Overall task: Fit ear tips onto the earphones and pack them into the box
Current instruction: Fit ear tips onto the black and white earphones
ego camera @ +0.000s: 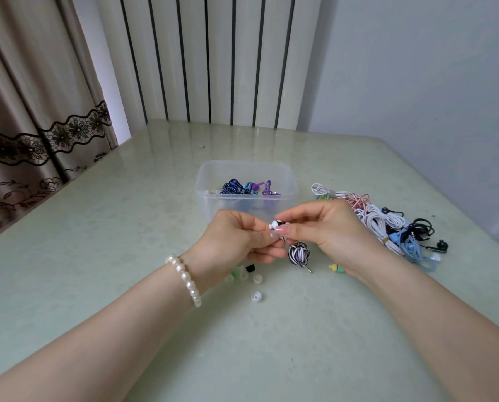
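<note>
A person's two bare forearms reach in from the lower corners and meet above a pale green table [97, 256], just in front of a clear plastic box [210, 195]. The left hand [236, 242], a pearl bracelet [184, 278] on its wrist, curls its fingers and pinches a white ear tip [272, 226] between thumb and forefinger. The right hand [326, 226] pinches the black-and-white earbud [280, 224] against that tip, its remaining fingers folded. From the earbud hangs one bundled black-and-white striped cable [299, 253], its plug pointing down towards the table.

Inside the box lie coiled earphones [243, 187] in dark blue, light blue and purple; their exact number cannot be told. To the right of the box sits a heap of loose earphones [387, 221] in white, pink, blue and black, too tangled to count. At least four loose ear tips [256, 296] lie on the table below the hands, and a yellow-and-green piece [335, 268] rests under the right wrist.
</note>
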{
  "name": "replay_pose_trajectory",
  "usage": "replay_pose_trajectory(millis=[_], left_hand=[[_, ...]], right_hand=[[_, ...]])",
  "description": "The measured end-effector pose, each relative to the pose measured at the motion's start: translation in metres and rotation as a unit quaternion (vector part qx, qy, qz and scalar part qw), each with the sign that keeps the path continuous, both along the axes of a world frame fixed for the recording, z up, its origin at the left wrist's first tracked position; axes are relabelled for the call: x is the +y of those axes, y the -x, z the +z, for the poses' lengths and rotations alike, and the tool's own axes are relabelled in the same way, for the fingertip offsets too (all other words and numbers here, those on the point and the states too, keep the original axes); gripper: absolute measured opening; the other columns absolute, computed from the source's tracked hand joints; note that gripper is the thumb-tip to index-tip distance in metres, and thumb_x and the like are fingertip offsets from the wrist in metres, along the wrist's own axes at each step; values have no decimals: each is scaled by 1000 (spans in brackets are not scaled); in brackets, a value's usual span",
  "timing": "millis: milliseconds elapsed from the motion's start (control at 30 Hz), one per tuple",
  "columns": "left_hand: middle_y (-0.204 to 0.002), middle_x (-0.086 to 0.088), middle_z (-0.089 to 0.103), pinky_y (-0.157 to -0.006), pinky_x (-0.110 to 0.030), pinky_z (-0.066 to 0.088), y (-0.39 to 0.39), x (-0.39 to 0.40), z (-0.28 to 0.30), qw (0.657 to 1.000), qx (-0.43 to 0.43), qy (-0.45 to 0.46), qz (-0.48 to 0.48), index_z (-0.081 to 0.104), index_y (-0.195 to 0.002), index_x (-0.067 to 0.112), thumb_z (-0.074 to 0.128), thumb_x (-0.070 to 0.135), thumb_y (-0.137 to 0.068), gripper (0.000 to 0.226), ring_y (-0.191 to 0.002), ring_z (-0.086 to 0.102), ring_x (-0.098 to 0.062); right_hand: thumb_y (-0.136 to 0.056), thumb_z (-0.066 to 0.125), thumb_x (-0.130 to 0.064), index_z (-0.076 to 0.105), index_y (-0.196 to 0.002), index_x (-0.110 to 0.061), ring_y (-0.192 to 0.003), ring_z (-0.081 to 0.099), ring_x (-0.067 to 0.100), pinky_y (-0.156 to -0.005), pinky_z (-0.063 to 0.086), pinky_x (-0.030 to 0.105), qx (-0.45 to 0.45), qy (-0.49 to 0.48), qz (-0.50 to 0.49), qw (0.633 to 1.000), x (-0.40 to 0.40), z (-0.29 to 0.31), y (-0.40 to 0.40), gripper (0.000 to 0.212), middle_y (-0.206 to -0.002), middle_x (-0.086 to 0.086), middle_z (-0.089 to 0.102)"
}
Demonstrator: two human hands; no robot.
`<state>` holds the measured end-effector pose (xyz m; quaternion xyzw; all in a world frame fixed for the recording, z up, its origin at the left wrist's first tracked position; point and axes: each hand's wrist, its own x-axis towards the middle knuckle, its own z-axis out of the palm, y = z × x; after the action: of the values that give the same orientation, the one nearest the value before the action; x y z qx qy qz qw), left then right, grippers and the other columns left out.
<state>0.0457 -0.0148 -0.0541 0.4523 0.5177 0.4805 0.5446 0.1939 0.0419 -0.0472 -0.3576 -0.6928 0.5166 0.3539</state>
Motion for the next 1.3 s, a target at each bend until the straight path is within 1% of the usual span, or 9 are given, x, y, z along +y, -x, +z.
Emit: replay_pose_trajectory(millis=[133, 267, 467, 633, 767, 1000, 1100, 1233, 1300], left_hand=[[-68, -4, 71, -66, -24, 56, 2, 0, 1, 1000, 16, -11, -19, 65, -80, 1, 54, -4, -86, 14, -65, 69, -13], [-68, -1, 70, -67, -22, 55, 11, 2, 7, 993, 105, -47, -6, 69, -79, 8, 61, -1, -83, 13, -64, 67, -11], [-59, 11, 65, -54, -9, 40, 33, 4, 11, 935, 341, -95, -13, 72, -66, 20, 76, 8, -72, 15, -52, 52, 2], [-80, 8, 59, -76, -25, 46, 24, 2, 3, 875, 458, -103, -118, 76, -78, 24, 80, 18, -68, 13, -81, 53, -10], [-83, 14, 42, -69, -7, 32, 17, 0, 1, 813, 548, -131, -146, 74, -95, 26, 77, 24, -72, 23, -85, 40, -5], [-83, 9, 49, -71, -3, 29, 21, 2, -2, 801, 551, -163, -168, 76, -85, 20, 74, 19, -74, 11, -79, 41, 0], [-82, 4, 58, -63, -5, 34, 20, 2, -2, 833, 511, -153, -146, 71, -80, 17, 70, 16, -79, 2, -75, 50, -3], [-74, -8, 70, -60, -17, 49, 13, 3, 2, 968, 221, -118, -10, 63, -67, 13, 69, 5, -79, 15, -60, 61, -5], [-73, -11, 71, -58, -20, 52, 5, 3, 3, 994, 72, -79, 36, 63, -70, 8, 68, 2, -77, 11, -60, 66, -11]], right_hand=[[-71, 70, 3, 69, -80, -5, -50, 54, 9, -57, 50, 16, 2, -9, -1, 1000, 1, 0, 0, 12, -72, 14, 65], [-76, 66, 3, 67, -79, -7, -46, 54, 5, -52, 44, 12, 23, 5, 1, 1000, 3, 0, -2, 10, -58, -5, 65], [-68, 71, -12, 71, -71, -17, -49, 51, 9, -58, 32, 24, 20, 71, -25, 997, 11, 0, -8, 5, -65, -1, 69], [-59, 68, -20, 73, -71, -15, -70, 53, 20, -67, 33, 27, 36, 144, 2, 989, 17, -1, -15, 14, -72, 5, 72], [-63, 66, -17, 72, -76, -13, -78, 52, 26, -67, 35, 28, 56, 164, 2, 985, 20, -3, -15, 14, -77, 8, 73], [-66, 64, -12, 68, -80, -9, -64, 58, 14, -59, 44, 21, 66, 184, -6, 981, 22, -3, -17, 15, -69, 4, 70], [-76, 60, -1, 66, -81, -5, -59, 62, 7, -54, 46, 12, 59, 168, -5, 984, 21, -1, -17, 9, -63, 2, 69], [-75, 64, 1, 68, -75, -9, -60, 55, 8, -56, 44, 12, 5, 118, -15, 993, 18, -1, -14, 11, -62, -1, 66], [-74, 67, -1, 69, -74, -11, -60, 50, 9, -56, 42, 14, -17, 96, -17, 995, 15, -1, -12, 10, -61, -2, 63]])
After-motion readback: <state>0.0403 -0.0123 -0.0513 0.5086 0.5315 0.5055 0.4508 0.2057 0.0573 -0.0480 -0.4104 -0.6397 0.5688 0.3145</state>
